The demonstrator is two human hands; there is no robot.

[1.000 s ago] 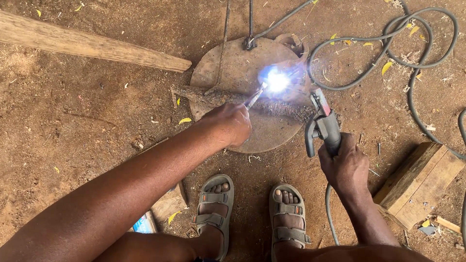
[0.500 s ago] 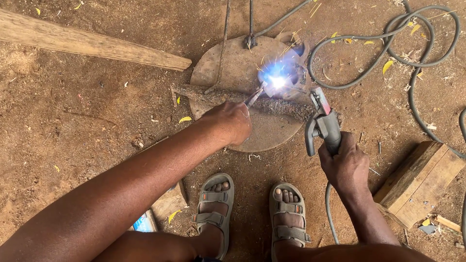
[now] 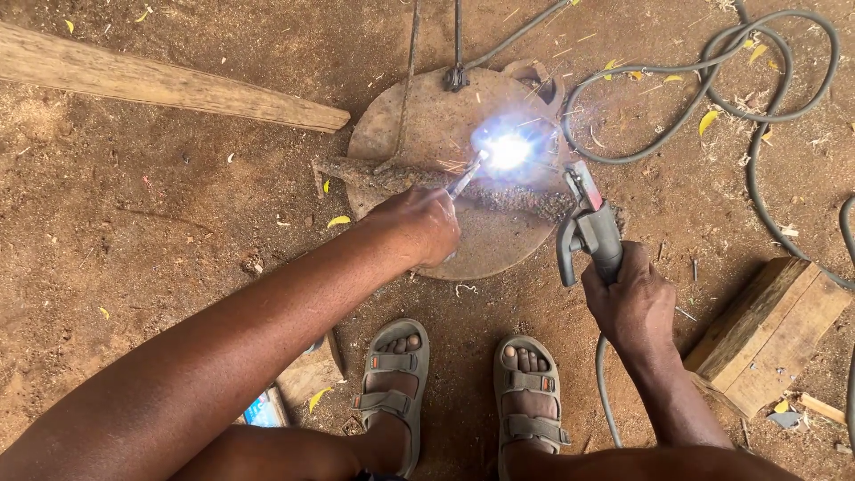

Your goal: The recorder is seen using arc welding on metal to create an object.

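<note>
Welding arc burns at the tip of the thin electrode rod [image 3: 467,175], gripped by the left hand [image 3: 419,223] on the rusty round steel plate [image 3: 427,125] at its far-right edge. Right hand [image 3: 632,303] clamps the grey electrode holder [image 3: 592,233]. Seam along the rough rusty bar [image 3: 392,175] appears unfinished.

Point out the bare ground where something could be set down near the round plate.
Bare dirt lies left of the round metal plate, below the wooden plank and above the left arm. Another patch sits between the coiled cable and the wooden block. It is crowded on the plate around the arc, where the left hand and right hand work.
</note>
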